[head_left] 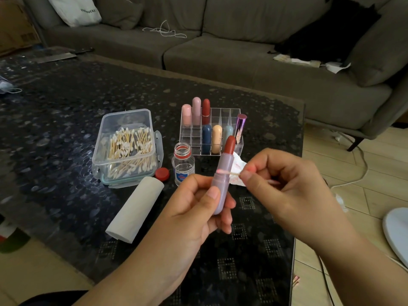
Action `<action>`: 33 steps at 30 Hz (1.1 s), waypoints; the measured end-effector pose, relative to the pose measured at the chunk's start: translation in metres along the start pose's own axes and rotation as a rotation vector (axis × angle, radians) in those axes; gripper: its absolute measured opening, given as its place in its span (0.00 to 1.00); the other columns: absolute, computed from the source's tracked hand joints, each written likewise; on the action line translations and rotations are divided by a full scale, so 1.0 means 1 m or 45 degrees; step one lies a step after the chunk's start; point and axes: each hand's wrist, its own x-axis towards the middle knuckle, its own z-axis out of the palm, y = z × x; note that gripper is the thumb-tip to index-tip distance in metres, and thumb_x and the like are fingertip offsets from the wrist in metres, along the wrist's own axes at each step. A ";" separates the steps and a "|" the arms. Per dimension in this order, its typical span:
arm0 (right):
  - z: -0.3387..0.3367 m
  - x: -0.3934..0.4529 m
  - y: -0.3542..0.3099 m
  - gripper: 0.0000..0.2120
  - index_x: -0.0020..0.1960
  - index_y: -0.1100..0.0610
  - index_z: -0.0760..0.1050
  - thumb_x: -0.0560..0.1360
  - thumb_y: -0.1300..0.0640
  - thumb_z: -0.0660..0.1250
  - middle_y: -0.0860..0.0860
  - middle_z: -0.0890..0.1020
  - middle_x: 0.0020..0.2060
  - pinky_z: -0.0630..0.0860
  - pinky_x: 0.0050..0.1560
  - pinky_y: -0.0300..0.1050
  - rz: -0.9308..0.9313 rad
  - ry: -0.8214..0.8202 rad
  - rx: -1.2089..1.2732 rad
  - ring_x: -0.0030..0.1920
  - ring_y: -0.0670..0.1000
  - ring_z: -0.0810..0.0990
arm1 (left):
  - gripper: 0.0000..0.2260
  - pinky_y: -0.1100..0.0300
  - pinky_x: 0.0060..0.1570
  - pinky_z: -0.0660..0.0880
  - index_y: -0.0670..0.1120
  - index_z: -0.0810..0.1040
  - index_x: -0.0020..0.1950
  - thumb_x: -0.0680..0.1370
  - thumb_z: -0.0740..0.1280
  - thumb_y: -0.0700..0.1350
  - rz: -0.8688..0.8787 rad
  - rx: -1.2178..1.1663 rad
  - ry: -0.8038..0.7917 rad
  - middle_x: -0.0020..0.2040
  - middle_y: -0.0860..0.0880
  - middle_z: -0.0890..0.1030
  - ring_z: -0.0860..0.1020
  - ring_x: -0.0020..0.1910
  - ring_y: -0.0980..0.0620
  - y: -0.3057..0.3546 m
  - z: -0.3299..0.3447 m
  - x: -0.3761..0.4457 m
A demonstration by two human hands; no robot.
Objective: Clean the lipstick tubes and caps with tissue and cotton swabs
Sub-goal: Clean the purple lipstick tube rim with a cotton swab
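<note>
At the left of the dark counter (55, 120) sat a clear plastic box (125, 146) filled with cotton swabs, and just in front of it lay a tissue roll (134, 212) on its side. Beside the box stood an open glass bottle (182, 164), its red cap (162, 174) resting between box and bottle. Behind the bottle, a clear organizer (217, 131) held several capped lipsticks upright. The left hand (194, 208) gripped a lilac lipstick tube (221, 180) upright above the counter, its red bullet exposed. The right hand (287, 182) pinched a cotton swab (229, 172), whose pink-stained tip touched the tube's side. A stained crumpled tissue (237, 171) lay behind the tube.
</note>
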 end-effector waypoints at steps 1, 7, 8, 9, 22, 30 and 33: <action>0.000 0.000 -0.001 0.04 0.38 0.54 0.75 0.71 0.55 0.67 0.48 0.69 0.23 0.63 0.27 0.29 0.004 -0.031 -0.009 0.24 0.42 0.64 | 0.08 0.62 0.33 0.74 0.43 0.78 0.45 0.71 0.63 0.46 0.002 -0.002 0.002 0.36 0.46 0.79 0.74 0.32 0.52 0.000 0.000 0.000; -0.002 0.001 -0.003 0.07 0.36 0.53 0.75 0.73 0.57 0.67 0.47 0.69 0.24 0.62 0.27 0.28 -0.049 0.120 0.063 0.24 0.41 0.64 | 0.10 0.62 0.33 0.74 0.41 0.76 0.48 0.71 0.64 0.45 0.017 -0.008 -0.005 0.36 0.47 0.79 0.74 0.32 0.52 -0.002 0.001 0.001; -0.002 0.001 -0.002 0.08 0.36 0.53 0.75 0.74 0.57 0.68 0.47 0.69 0.24 0.62 0.27 0.28 -0.051 0.125 0.044 0.24 0.41 0.64 | 0.09 0.62 0.34 0.74 0.42 0.76 0.47 0.71 0.64 0.45 0.021 -0.008 -0.001 0.36 0.47 0.79 0.74 0.32 0.52 -0.002 0.001 0.001; -0.001 0.000 -0.002 0.08 0.36 0.53 0.75 0.74 0.58 0.69 0.48 0.69 0.24 0.62 0.27 0.28 -0.048 0.111 0.018 0.24 0.41 0.64 | 0.09 0.62 0.34 0.74 0.43 0.77 0.47 0.71 0.64 0.45 0.026 -0.003 0.003 0.36 0.47 0.79 0.74 0.32 0.52 -0.003 0.000 0.001; 0.002 0.000 -0.002 0.07 0.36 0.54 0.76 0.72 0.56 0.67 0.45 0.68 0.22 0.61 0.26 0.30 -0.036 0.120 -0.027 0.24 0.41 0.63 | 0.12 0.58 0.43 0.75 0.47 0.81 0.50 0.68 0.67 0.47 0.038 0.219 0.040 0.33 0.52 0.79 0.78 0.34 0.56 -0.012 -0.001 0.005; 0.002 -0.003 -0.004 0.08 0.36 0.53 0.77 0.74 0.58 0.70 0.51 0.70 0.23 0.64 0.26 0.33 -0.004 -0.008 -0.127 0.25 0.44 0.66 | 0.09 0.62 0.34 0.73 0.48 0.79 0.49 0.72 0.64 0.48 0.004 0.001 -0.028 0.32 0.51 0.71 0.69 0.30 0.56 -0.009 0.002 0.004; 0.002 -0.002 -0.004 0.08 0.36 0.53 0.77 0.73 0.58 0.69 0.47 0.70 0.22 0.64 0.27 0.33 0.021 -0.005 -0.100 0.25 0.44 0.66 | 0.10 0.60 0.34 0.72 0.51 0.81 0.43 0.72 0.61 0.52 -0.046 -0.140 -0.034 0.33 0.50 0.72 0.70 0.31 0.54 -0.007 0.000 0.005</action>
